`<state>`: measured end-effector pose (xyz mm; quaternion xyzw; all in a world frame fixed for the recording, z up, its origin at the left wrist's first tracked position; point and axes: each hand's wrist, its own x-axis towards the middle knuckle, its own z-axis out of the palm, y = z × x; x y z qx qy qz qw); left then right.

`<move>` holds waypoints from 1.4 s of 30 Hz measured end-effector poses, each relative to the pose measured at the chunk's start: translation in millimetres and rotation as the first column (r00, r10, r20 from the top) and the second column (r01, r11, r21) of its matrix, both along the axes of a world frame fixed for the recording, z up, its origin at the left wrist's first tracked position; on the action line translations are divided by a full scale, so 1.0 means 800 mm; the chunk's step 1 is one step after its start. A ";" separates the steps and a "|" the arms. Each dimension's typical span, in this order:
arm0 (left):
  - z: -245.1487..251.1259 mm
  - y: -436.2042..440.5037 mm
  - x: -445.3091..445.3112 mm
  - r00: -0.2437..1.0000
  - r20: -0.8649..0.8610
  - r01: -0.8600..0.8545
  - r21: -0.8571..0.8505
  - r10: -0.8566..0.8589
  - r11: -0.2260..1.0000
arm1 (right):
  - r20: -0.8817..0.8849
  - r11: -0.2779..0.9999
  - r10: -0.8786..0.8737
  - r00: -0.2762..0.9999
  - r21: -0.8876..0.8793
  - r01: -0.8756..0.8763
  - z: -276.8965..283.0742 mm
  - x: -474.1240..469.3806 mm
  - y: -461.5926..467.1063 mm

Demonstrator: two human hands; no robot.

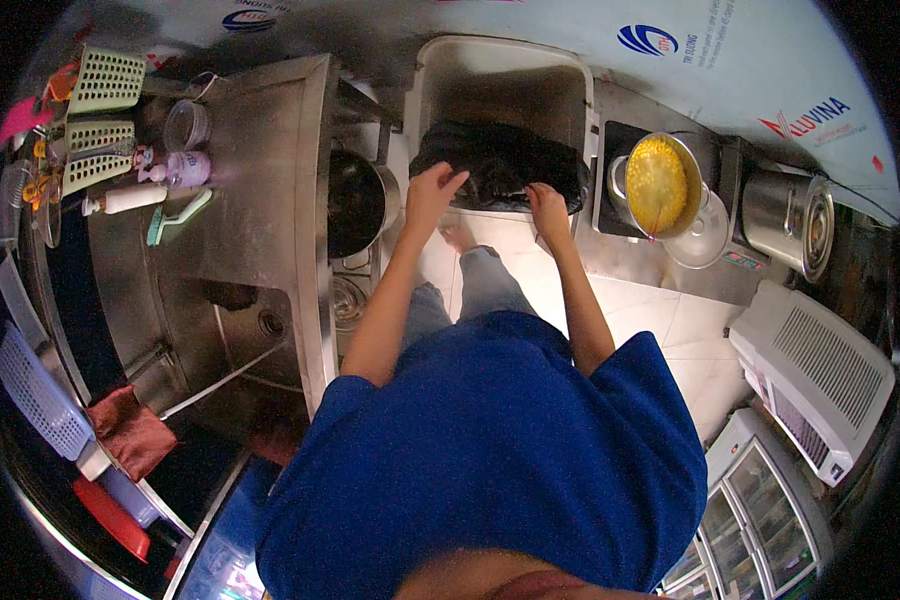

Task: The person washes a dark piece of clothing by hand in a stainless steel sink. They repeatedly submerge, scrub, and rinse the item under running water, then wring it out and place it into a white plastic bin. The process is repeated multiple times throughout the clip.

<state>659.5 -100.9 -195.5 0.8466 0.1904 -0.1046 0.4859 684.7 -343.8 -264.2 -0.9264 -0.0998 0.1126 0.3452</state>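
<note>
A black plastic bag (pixel 499 161) lies over the near part of a large pale plastic bin (pixel 504 51), draping its near rim. My left hand (pixel 433 196) is at the bag's left side, its thumb and fingertips close together at the black plastic. At the right side of the bag, my right hand (pixel 547 206) has finger and thumb pinched on its edge. The bin's back and inner wall show bare above the bag. Whether the left fingertips hold the plastic is hard to tell.
Left stands a steel sink counter (pixel 247 187) with a soap bottle (pixel 187 169) and a brush (pixel 187 216). A black pan (pixel 356 202) sits beside it. On the right, a pot with yellow contents (pixel 656 184) stands by a glass lid (pixel 701 232) and a lidded steel pot (pixel 784 217).
</note>
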 end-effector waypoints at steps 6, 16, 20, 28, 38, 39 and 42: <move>-0.001 -0.011 -0.011 0.973 0.208 0.069 0.167 -0.104 0.984 | 0.109 0.999 -0.029 0.994 0.046 0.024 0.013 -0.007 0.008; 0.008 -0.017 -0.023 0.973 0.231 -0.028 0.223 -0.025 0.975 | 0.148 1.000 -0.006 0.989 -0.023 0.009 0.002 -0.005 0.010; -0.003 -0.008 -0.011 0.958 0.285 -0.051 0.253 -0.024 0.966 | 0.166 0.997 -0.062 0.984 -0.031 0.068 -0.007 0.010 0.013; 0.011 -0.002 0.005 0.959 0.283 -0.087 0.187 0.031 0.979 | 0.219 0.994 0.095 0.971 -0.070 -0.082 -0.007 0.029 0.017; 0.023 -0.037 -0.006 0.969 0.231 -0.083 -0.008 0.082 0.997 | -0.115 0.963 0.122 0.986 0.255 -0.089 0.075 0.014 0.045; 0.024 -0.040 0.003 0.974 0.227 -0.016 -0.038 0.024 0.999 | -0.056 0.949 0.193 0.980 0.266 -0.171 0.079 0.017 0.048; 0.028 -0.047 0.003 0.959 0.278 0.088 -0.130 -0.048 0.988 | 0.131 0.959 0.225 0.965 0.142 -0.243 0.046 0.017 0.050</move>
